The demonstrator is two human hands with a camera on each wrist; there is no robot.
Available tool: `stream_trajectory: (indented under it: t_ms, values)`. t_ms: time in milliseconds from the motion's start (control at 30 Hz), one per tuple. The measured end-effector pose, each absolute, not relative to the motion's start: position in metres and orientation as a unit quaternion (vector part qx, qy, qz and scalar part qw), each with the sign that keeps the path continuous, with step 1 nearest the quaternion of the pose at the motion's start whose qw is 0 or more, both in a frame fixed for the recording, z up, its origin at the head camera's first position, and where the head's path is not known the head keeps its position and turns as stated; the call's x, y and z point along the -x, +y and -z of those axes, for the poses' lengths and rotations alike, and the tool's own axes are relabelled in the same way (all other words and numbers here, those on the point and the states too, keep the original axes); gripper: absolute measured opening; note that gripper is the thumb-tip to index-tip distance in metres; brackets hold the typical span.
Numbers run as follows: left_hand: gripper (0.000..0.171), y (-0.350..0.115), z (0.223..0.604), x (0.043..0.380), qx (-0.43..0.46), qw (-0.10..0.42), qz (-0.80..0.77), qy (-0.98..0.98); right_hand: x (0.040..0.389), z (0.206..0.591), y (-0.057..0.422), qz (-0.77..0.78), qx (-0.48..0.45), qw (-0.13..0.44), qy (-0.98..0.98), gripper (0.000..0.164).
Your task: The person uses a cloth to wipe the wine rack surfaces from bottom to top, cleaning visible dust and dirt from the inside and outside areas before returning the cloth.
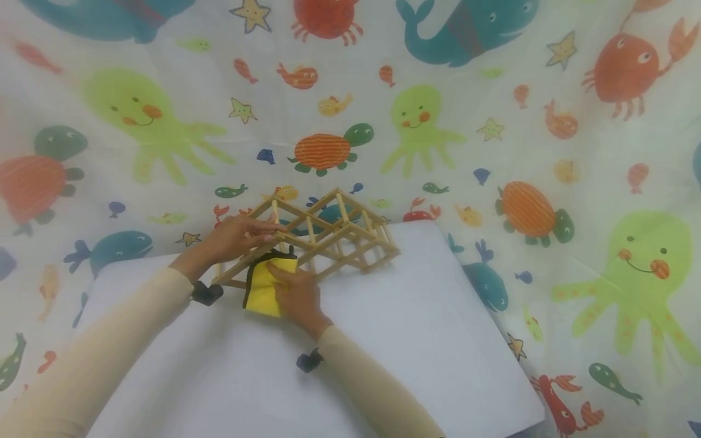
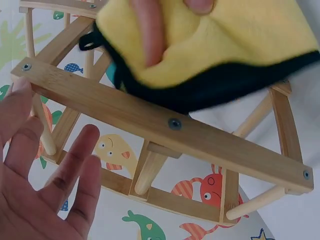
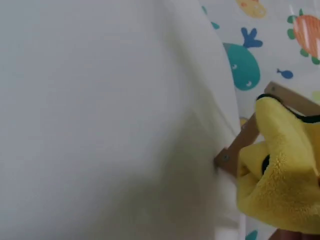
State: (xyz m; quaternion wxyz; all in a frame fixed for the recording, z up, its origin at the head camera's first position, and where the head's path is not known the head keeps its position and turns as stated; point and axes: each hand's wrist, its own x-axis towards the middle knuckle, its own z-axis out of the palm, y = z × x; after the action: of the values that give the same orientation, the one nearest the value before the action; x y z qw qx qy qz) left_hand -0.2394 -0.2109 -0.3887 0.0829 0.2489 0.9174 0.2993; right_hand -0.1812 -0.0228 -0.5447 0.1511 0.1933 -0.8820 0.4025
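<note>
A sheet printed with sea creatures point(image 1: 320, 152) surrounds the white tabletop point(image 1: 411, 340); at its far edge I see a wooden rack point(image 2: 150, 116). A yellow cloth point(image 1: 261, 293) lies against one bar, pinched by the right grip point(image 1: 300, 298). The left grip point(image 1: 241, 237), fingers loosely spread, touches that bar's end.

No readable text, labels or numbers in any view.

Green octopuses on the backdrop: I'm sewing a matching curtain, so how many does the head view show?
3: the left octopus at upper left, the middle octopus above and right of the wooden rack, the right octopus at far right. The white table may hide others.
</note>
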Motion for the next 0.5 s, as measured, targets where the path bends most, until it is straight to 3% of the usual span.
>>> stream_trajectory:
  t_ms: [100, 167, 500]
  values:
    - [0.036, -0.212, 0.389, 0.239, -0.258, 0.082, -0.298, 0.915, 0.18, 0.546, -0.015, -0.368, -0.138, 0.094, -0.915, 0.055]
    - [0.037, -0.213, 0.389, 0.239, -0.262, 0.08, -0.296, 0.915, 0.179, 0.546, -0.011, -0.357, -0.128, 0.091, -0.921, 0.055]
    - [0.037, -0.212, 0.39, 0.241, -0.256, 0.075, -0.296, 0.917, 0.169, 0.552, -0.015, -0.438, -0.214, 0.206, -0.849, 0.056]
